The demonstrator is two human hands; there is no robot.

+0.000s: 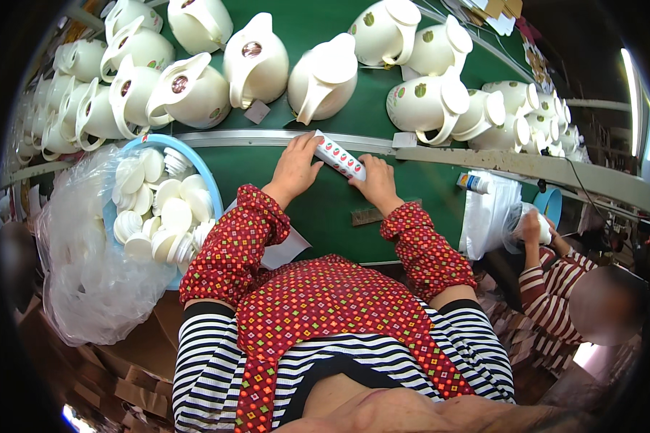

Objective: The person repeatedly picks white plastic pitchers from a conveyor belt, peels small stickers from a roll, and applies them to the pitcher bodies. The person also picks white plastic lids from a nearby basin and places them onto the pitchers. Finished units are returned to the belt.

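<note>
Between my two hands is a white strip (339, 155) printed with rows of red-and-green marks, possibly a rolled or folded sticker sheet. My left hand (296, 167) grips its upper left end, fingers bent around the edge. The lower right end is pinched by my right hand (375, 180). It is held slanted over the green worktop (325, 224), just in front of a pale metal rail (267, 138). A small flat metal piece (368, 216) lies close to my right wrist. Under my left forearm, a white paper sheet (285, 249) is partly hidden.
Cream jugs (256, 61) stand in rows beyond the rail. At left, a blue basin (213, 180) holds white round lids (175, 213), with clear plastic (87, 252) beside it. White plastic bags (487, 216) and a small bottle (473, 182) lie at right, near another person's hand (533, 227).
</note>
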